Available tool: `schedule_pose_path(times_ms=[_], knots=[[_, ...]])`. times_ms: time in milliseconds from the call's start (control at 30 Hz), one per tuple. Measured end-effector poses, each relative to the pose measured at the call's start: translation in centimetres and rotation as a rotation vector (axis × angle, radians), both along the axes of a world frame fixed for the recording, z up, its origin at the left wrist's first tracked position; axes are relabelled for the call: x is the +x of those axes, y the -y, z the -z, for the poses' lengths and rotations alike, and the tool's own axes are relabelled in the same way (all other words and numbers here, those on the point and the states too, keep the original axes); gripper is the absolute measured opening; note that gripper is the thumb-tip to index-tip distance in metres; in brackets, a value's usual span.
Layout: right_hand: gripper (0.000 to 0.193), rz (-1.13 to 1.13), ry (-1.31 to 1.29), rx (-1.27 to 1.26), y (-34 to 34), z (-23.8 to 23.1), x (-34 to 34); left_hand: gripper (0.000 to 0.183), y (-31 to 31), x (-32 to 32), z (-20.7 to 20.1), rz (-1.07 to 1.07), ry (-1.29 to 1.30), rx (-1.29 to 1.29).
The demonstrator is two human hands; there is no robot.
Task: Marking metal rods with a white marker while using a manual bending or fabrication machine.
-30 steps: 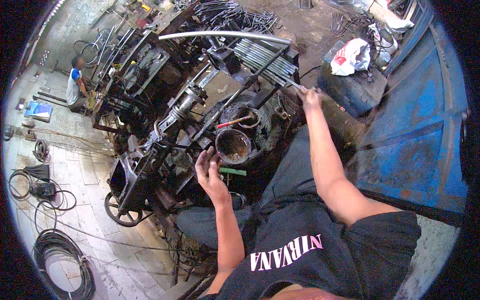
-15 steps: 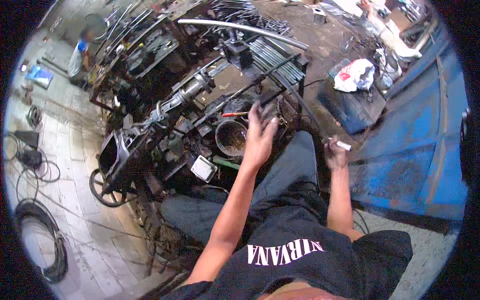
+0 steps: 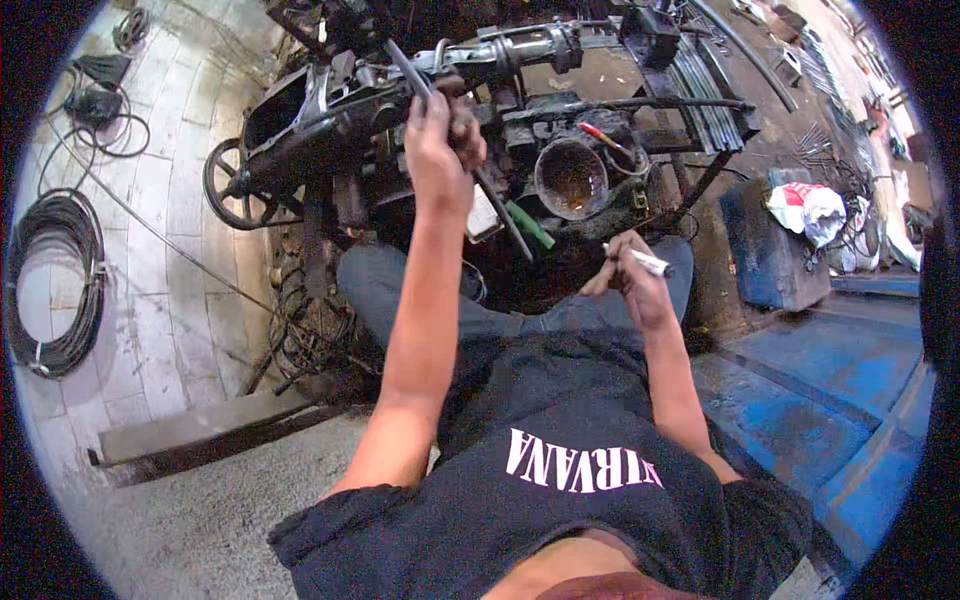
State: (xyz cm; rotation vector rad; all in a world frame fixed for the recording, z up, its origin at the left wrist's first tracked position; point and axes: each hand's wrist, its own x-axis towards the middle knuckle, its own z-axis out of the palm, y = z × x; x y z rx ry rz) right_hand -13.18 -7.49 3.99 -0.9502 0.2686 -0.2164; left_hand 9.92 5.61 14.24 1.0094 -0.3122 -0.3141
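Observation:
My left hand [image 3: 442, 150] is closed around a grey metal rod [image 3: 408, 68] over the bench machine. One end of the rod sticks up beyond the fingers, and a dark length seems to run on below the hand toward my lap. My right hand [image 3: 640, 280], above my right thigh, grips a white marker-like stick [image 3: 650, 262] with a dark end. Between the hands and farther away stands a round metal container [image 3: 571, 178] with brownish contents. A red-tipped pen-like tool [image 3: 604, 138] lies beside it.
A dark machine with a handwheel [image 3: 228, 184] spans the front. Several grey rods [image 3: 705, 100] lie at its right end. A white bag [image 3: 806, 210] sits on a blue box [image 3: 765, 255]. Coiled black cable [image 3: 58, 285] lies on the left floor; blue metal panels [image 3: 800, 370] stand right.
The view has swung left. My left hand has moved left over the machine and now grips the rod. My right hand has come inward over my thigh, still holding the white marker-like stick.

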Motion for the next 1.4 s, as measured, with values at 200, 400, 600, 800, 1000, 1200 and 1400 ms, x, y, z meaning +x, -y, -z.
schedule_pose_path(times_ms=[200,400,600,800,1000,1200,1400], knots=[[0.047,0.166,-0.042,-0.320,1.2,-2.3,1.5,0.024,0.3,5.0,2.4,0.126,0.044,0.040],[0.033,0.238,-0.065,-0.450,0.5,-3.4,2.9,0.029,0.2,6.8,5.2,0.209,0.066,0.214],[0.028,0.229,-0.095,-0.458,-0.5,-3.7,5.0,0.031,0.0,8.3,4.5,0.176,0.159,0.187],[0.022,0.181,-0.075,-0.424,-0.9,-3.3,6.4,0.027,0.1,8.5,4.0,0.158,0.233,0.111],[0.023,0.239,-0.145,-0.387,-0.8,-2.9,5.3,0.027,-0.6,8.4,3.9,0.055,0.181,0.078],[0.022,0.260,-0.176,-0.420,-0.6,-2.4,5.3,0.058,0.6,7.8,3.1,0.043,0.395,0.072],[0.021,0.229,-0.126,-0.414,-0.7,-1.9,5.5,0.061,1.5,8.2,3.2,0.040,0.413,0.133]])
